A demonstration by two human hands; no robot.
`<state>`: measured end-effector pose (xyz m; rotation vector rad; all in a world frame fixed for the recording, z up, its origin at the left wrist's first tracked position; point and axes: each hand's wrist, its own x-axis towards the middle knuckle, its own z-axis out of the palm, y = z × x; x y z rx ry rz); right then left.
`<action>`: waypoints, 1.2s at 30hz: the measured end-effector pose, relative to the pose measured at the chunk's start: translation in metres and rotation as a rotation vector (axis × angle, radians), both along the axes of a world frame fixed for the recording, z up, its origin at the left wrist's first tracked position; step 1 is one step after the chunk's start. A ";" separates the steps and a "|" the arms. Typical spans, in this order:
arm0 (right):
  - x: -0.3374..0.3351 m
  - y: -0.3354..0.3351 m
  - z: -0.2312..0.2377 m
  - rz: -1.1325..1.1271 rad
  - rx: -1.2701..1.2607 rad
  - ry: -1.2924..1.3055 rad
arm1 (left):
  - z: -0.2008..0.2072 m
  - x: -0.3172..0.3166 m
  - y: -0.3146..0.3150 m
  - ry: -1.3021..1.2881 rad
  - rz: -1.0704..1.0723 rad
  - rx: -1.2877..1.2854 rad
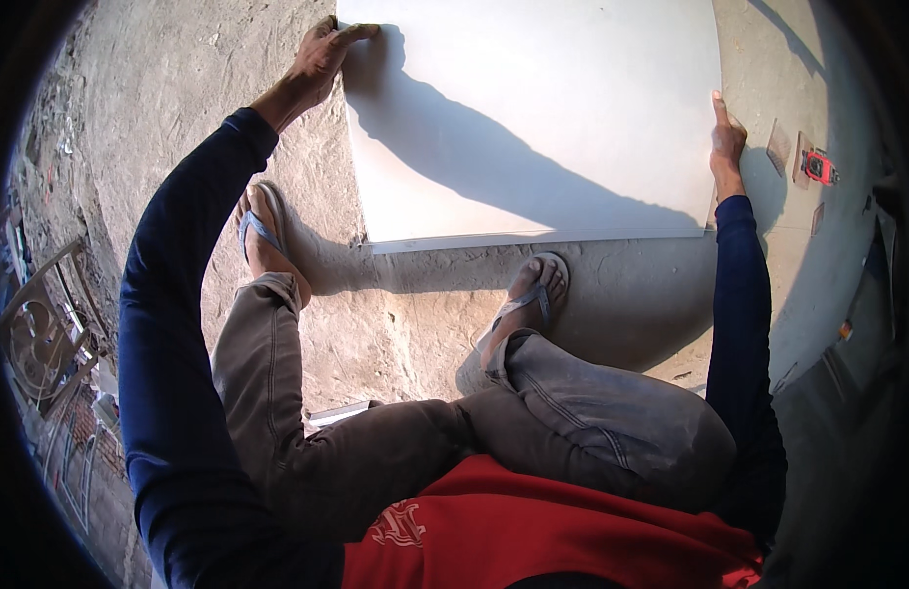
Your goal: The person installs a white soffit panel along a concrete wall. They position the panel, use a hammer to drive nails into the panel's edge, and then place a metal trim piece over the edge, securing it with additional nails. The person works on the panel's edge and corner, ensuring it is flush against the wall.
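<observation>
A large, flat white sheet [572,128] lies in front of me, its near edge just beyond my feet. My left hand [322,59] is closed on its left edge near the far corner, the thumb stretched over the top face and the other fingers partly hidden. At the right edge, my right hand [727,142] grips the sheet with the thumb pointing away from me; its fingers are mostly out of sight. The shadow of my left arm falls across the white surface.
Rough, sandy ground [376,334] surrounds the sheet. My sandalled feet [538,285] stand close to its near edge. Small brown flat pieces [778,145] and a red-and-black device [820,167] lie to the right. Scrolled metalwork [47,339] is at far left, and a whitish strip [339,413] beside my leg.
</observation>
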<state>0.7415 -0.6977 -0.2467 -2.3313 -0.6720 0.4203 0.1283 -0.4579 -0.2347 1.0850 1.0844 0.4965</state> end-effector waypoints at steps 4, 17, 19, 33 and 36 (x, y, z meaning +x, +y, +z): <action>-0.001 0.001 0.001 -0.027 -0.036 0.001 | 0.000 -0.001 0.000 -0.013 -0.010 0.004; -0.003 0.001 0.005 0.018 -0.035 -0.035 | -0.004 -0.005 0.003 -0.030 -0.040 -0.029; -0.003 0.001 0.005 0.013 -0.054 -0.041 | -0.008 -0.006 0.006 0.020 -0.021 -0.032; -0.001 0.000 0.002 0.020 0.020 0.008 | -0.019 -0.014 0.010 -0.018 -0.046 -0.017; 0.001 -0.001 0.001 0.010 0.019 0.028 | -0.017 -0.014 0.010 -0.003 -0.058 0.004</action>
